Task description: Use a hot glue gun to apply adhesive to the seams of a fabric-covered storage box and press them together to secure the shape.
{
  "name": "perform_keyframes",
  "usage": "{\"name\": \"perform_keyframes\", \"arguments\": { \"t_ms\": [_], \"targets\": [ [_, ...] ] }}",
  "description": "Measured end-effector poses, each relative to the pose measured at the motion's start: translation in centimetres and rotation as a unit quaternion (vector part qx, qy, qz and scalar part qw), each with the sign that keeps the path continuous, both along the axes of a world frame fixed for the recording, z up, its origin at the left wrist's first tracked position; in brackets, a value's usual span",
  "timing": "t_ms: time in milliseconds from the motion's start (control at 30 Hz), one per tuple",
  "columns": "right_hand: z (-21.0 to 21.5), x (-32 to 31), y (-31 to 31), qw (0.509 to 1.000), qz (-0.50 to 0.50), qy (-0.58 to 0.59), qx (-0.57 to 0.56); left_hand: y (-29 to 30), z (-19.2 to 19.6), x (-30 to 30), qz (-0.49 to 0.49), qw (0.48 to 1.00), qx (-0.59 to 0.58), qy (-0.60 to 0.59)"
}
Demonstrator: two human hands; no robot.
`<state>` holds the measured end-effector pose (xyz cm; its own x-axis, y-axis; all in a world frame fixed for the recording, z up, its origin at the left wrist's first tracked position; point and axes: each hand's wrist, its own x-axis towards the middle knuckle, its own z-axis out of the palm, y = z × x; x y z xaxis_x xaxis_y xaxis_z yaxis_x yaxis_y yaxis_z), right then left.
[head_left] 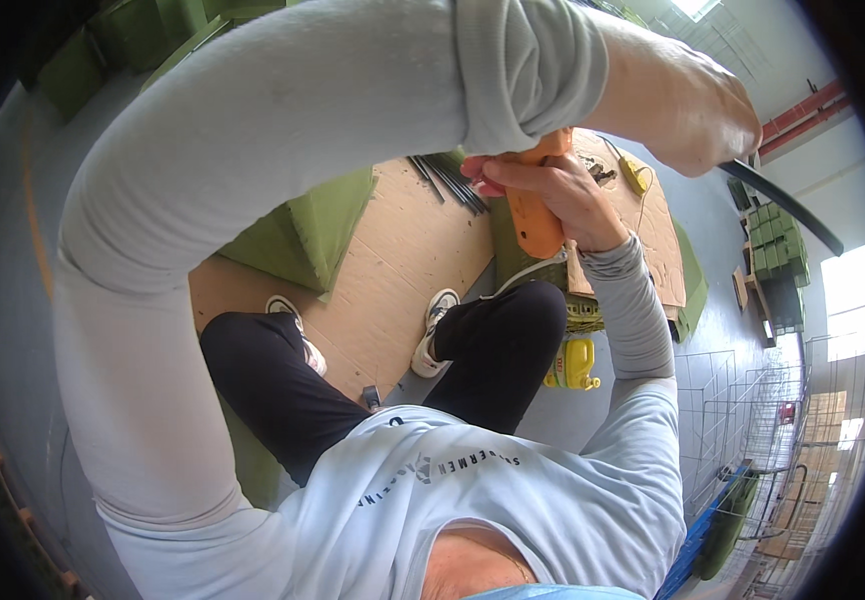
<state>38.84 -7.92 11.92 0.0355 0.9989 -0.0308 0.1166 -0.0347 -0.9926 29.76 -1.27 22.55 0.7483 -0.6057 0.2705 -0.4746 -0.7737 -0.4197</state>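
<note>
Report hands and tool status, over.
Right hand gripping orange tool. Left hand closed on dark rod. Left arm blocks much of the view.

My right hand (553,195) grips an orange tool (533,215) of smooth, slightly glossy plastic. My left hand (688,105) closes on a dark rod (783,205), smooth with a dull sheen, metal or plastic I cannot tell. My sleeves (253,130) are soft, matt grey cloth. Below lies a matt, raw brown board (403,260), plywood or cardboard. The green blocks (313,225) look matt and felt-like. The yellow canister (573,365) is shiny plastic.
</note>
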Motion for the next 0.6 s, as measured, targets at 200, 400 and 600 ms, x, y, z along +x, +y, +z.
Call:
{"name": "perform_keyframes", "arguments": {
  "t_ms": [200,400,600],
  "targets": [
    [-0.7,-0.1,0.1,0.997,0.066,-0.041,-0.009,1.0,0.4,0.2,0.004,0.96,-0.276,0.049],
    [-1.8,1.1,-0.4,0.999,0.05,0.009,0.002,1.8,1.8,-0.9,-0.012,0.873,-0.482,0.077],
    [-1.6,-0.9,0.3,0.999,0.05,0.018,-0.009,2.5,-2.3,-7.1,0.164,0.92,-0.329,-0.136]
  ]
}}
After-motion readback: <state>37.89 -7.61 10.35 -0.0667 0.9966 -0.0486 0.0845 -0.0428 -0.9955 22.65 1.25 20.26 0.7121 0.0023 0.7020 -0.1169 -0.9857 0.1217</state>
